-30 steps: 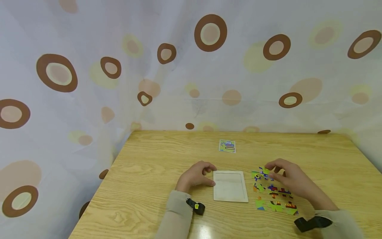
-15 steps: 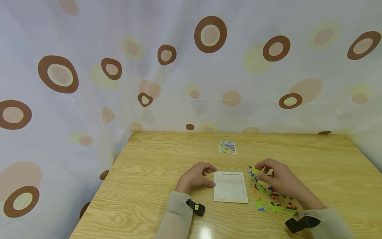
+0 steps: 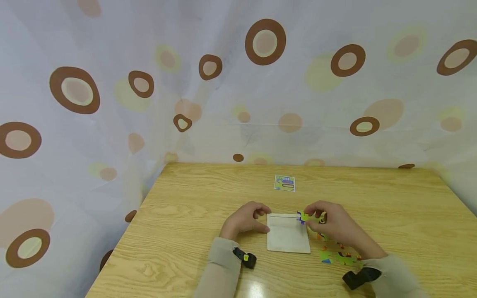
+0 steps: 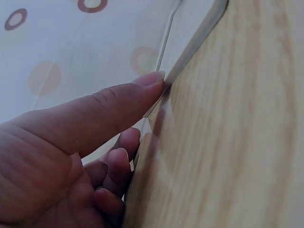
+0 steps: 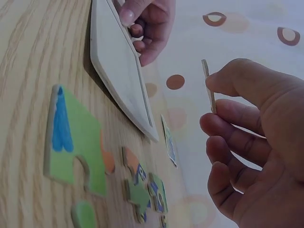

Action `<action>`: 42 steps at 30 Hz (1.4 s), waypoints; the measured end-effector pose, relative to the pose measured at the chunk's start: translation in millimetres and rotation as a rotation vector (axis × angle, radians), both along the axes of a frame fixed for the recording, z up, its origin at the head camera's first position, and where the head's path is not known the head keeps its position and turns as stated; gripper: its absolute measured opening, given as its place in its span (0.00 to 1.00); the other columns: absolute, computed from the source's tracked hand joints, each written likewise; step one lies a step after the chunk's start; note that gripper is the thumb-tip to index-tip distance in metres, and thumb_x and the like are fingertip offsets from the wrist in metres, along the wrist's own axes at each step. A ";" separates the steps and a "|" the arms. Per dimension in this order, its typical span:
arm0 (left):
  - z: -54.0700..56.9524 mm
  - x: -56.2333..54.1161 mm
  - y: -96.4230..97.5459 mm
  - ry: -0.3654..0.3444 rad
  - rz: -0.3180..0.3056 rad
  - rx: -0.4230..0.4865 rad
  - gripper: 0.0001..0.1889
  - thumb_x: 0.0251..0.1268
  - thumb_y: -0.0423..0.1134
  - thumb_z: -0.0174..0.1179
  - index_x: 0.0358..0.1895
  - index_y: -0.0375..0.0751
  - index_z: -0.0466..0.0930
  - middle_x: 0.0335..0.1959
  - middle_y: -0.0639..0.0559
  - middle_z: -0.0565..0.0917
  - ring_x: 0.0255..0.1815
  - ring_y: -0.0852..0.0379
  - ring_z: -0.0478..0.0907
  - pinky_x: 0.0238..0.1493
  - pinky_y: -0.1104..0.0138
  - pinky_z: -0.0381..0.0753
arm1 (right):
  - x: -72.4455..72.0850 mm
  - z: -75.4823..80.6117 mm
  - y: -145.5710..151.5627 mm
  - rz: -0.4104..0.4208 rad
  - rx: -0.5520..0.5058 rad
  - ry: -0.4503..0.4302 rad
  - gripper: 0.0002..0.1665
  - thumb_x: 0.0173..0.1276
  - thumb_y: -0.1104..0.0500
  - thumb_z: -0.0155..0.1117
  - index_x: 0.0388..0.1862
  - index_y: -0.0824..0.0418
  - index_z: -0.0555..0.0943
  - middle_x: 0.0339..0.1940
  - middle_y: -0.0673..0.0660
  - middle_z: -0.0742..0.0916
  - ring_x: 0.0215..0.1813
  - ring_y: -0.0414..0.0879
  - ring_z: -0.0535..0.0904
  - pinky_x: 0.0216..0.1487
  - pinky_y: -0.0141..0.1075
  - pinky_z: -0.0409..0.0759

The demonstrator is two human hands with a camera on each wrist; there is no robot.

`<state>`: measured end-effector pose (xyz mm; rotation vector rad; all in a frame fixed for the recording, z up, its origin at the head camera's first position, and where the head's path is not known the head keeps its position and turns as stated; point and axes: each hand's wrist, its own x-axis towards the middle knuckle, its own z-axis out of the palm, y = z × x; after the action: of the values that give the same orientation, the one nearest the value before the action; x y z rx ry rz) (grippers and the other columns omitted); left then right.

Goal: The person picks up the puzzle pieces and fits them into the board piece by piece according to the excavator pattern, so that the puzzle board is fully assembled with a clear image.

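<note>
In the head view, a pale square puzzle tray [image 3: 287, 239] with a shallow raised border lies on the table. At its upper left corner, my left hand [image 3: 245, 218] grips the edge; the left wrist view has the thumb [image 4: 147, 80] on the rim, other fingers curled below. My right hand [image 3: 333, 223] pinches a green and purple jigsaw piece [image 3: 302, 216] between thumb and fingers, over the tray's upper right corner. Seen edge-on in the right wrist view, that piece [image 5: 210, 92] is thin. The other right fingers curl loosely.
More jigsaw pieces lie right of the tray, including a green one with a blue corner [image 3: 325, 257] and a green one [image 3: 345, 259]; my right hand hides some. A small picture card [image 3: 285, 183] of a digger lies farther back. A dotted curtain [image 3: 290, 140] hangs behind the table.
My right hand has carried the green and purple piece leftward from the group of pieces to over the tray's upper right corner. The left hand has stayed at the tray's edge.
</note>
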<state>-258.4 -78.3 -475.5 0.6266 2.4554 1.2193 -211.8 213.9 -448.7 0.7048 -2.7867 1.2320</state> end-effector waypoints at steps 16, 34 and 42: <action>-0.4 0.1 -0.5 0.005 0.018 -0.032 0.23 0.52 0.37 0.77 0.53 0.46 0.82 0.41 0.55 0.76 0.39 0.59 0.68 0.44 0.67 0.71 | -7.7 -9.3 -29.9 0.033 0.026 -0.060 0.12 0.64 0.60 0.70 0.47 0.56 0.84 0.43 0.47 0.84 0.44 0.49 0.75 0.40 0.40 0.76; 0.5 -0.6 -0.7 -0.006 0.013 -0.027 0.23 0.51 0.36 0.77 0.53 0.45 0.82 0.42 0.55 0.77 0.41 0.57 0.70 0.46 0.66 0.72 | -19.5 -23.5 -59.2 0.070 0.067 -0.057 0.12 0.60 0.63 0.72 0.43 0.61 0.85 0.28 0.48 0.78 0.30 0.42 0.70 0.31 0.34 0.71; -2.0 -3.0 -1.1 -0.011 0.007 -0.027 0.23 0.52 0.36 0.76 0.53 0.46 0.82 0.43 0.55 0.77 0.42 0.58 0.70 0.47 0.67 0.72 | -22.3 -24.4 -68.0 0.047 0.107 -0.019 0.12 0.58 0.63 0.74 0.42 0.62 0.86 0.26 0.48 0.78 0.29 0.41 0.70 0.31 0.35 0.70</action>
<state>-261.4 -79.4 -477.5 0.6031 2.4627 1.1864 -234.1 145.9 -473.1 0.7729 -2.8860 1.1092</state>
